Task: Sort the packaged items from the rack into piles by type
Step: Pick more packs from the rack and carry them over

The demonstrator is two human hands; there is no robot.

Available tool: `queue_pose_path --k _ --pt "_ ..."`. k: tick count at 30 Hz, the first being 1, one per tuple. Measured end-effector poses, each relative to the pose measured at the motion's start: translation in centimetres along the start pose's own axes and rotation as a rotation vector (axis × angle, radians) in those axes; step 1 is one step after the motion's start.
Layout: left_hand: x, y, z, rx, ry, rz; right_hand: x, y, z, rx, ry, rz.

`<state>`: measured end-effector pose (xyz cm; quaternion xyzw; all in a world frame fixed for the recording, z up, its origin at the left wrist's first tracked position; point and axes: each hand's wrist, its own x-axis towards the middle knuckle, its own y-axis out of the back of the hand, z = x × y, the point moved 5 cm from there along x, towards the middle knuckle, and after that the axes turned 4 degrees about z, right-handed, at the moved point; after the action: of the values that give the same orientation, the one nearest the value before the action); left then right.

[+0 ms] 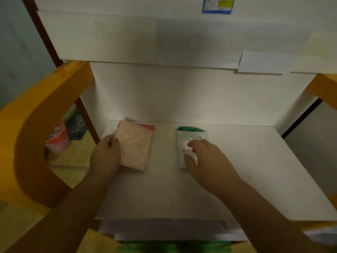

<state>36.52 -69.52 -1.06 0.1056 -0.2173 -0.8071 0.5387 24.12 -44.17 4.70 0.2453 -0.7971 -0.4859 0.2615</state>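
Note:
A pink packaged item (pixel 135 146) lies on the white shelf (pixel 246 170) at the left, on top of a red package (pixel 148 127) whose far edge peeks out. My left hand (pixel 105 154) grips the pink package by its left edge. To the right lies a clear package with a green top and white paw print with pink hearts (pixel 189 137). My right hand (pixel 202 157) rests on it, fingers curled over its near half.
The shelf sits in a rack with orange side frames (pixel 36 125) at left and right (pixel 324 88). White paper covers the back wall (pixel 182 88). A pink basket (pixel 58 137) stands on the floor at the left. A lower shelf with something green (pixel 173 248) shows below.

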Motion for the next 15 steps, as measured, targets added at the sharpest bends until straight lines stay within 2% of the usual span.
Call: queue_pose_path --k 7,15 --pt "0.6 -0.8 -0.9 0.476 -0.142 0.02 -0.6 0.4 -1.2 -0.005 0.053 0.023" --pt "0.7 -1.1 -1.0 0.598 -0.159 0.074 -1.1 0.4 -1.7 0.03 0.052 0.027"
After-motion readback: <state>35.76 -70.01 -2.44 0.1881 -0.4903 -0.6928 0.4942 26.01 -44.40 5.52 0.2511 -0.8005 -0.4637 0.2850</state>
